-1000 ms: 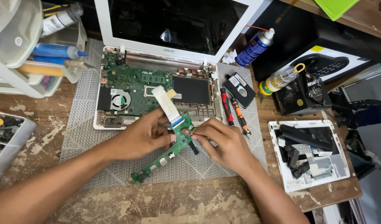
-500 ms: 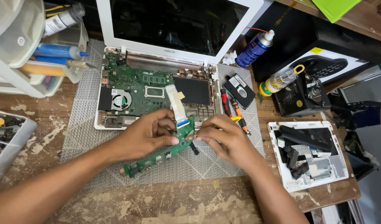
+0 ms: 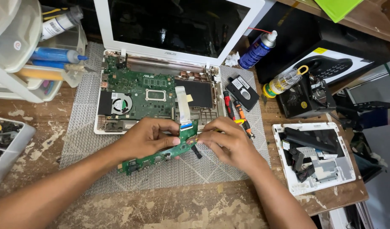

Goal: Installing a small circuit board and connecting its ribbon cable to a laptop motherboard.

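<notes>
My left hand (image 3: 149, 138) grips a narrow green circuit board (image 3: 149, 160), held tilted just above the grey mat (image 3: 89, 140). My right hand (image 3: 227, 142) pinches the board's upper end, where a white flat ribbon cable (image 3: 183, 106) plugs in. The cable runs up into an opened white laptop (image 3: 131, 95), whose green mainboard and fan lie exposed. A small dark part pokes out under my right fingers.
Red and orange screwdrivers (image 3: 237, 113) lie right of the laptop beside a black drive (image 3: 242, 92). A blue spray can (image 3: 257, 49) and small yellow-capped bottle (image 3: 284, 82) stand behind. A white cover with parts (image 3: 317, 157) sits right; plastic bins (image 3: 16, 51) left.
The green board has been lifted and swung, its left end moving further left and down. Both hands shifted slightly with it and stay on its upper end by the ribbon cable.
</notes>
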